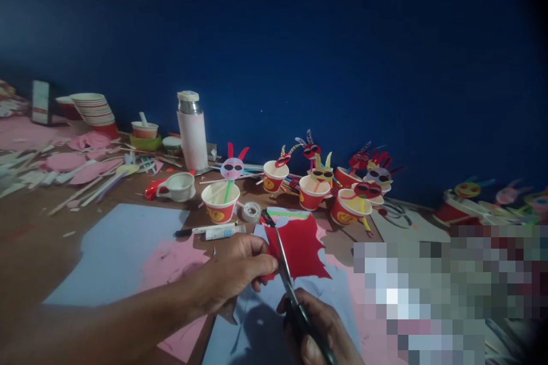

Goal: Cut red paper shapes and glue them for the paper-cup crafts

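My left hand [246, 265] pinches the left edge of a piece of red paper [302, 248] between thumb and fingers. The red paper has a jagged, scalloped outline. In my right hand [319, 319] is a pair of scissors [287, 274] with dark handles, my fingers closed round them. Their blades point up and away from me, crossing the red paper near my left thumb. Under both hands lie a light blue sheet [265, 325] and pink paper [342, 274]. A roll of tape [251, 212] and a marker [201, 231] lie just beyond my left hand.
Decorated paper cups [220, 203] with paper faces stand along the back. A white thermos [192, 131], a cup with a handle [177, 187] and stacked cups [94, 114] stand to the left. Pink scraps [64, 161] and strips cover the far left. A blurred patch hides the lower right.
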A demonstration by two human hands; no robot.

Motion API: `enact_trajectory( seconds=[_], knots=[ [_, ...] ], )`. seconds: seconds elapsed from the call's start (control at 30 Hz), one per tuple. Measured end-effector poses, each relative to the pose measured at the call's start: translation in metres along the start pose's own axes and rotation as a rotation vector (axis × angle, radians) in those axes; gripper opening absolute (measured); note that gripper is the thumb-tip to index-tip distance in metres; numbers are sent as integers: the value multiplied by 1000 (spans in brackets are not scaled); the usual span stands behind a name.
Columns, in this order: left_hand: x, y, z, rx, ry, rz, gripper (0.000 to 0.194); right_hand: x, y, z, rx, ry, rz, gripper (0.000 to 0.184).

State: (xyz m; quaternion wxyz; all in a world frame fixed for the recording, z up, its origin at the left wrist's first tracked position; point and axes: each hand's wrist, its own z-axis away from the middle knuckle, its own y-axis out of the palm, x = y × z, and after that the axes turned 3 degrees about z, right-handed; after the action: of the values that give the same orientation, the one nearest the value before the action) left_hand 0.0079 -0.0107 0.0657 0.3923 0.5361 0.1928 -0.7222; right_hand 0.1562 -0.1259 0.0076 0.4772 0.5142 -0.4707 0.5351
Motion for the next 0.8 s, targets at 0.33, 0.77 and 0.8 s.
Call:
enact_trajectory(
  seconds=[0.33, 0.77, 0.8],
  knots=[
    [-1, 3, 1, 12, 1, -27, 17, -7, -1, -2, 29, -49, 23, 49],
    [0, 1, 3, 34, -30, -11, 19, -11, 2, 0, -44, 0, 19, 53],
    [0, 1, 3, 33, -32, -10, 18, -11, 2, 1, -60, 7, 40, 54]
  ],
)
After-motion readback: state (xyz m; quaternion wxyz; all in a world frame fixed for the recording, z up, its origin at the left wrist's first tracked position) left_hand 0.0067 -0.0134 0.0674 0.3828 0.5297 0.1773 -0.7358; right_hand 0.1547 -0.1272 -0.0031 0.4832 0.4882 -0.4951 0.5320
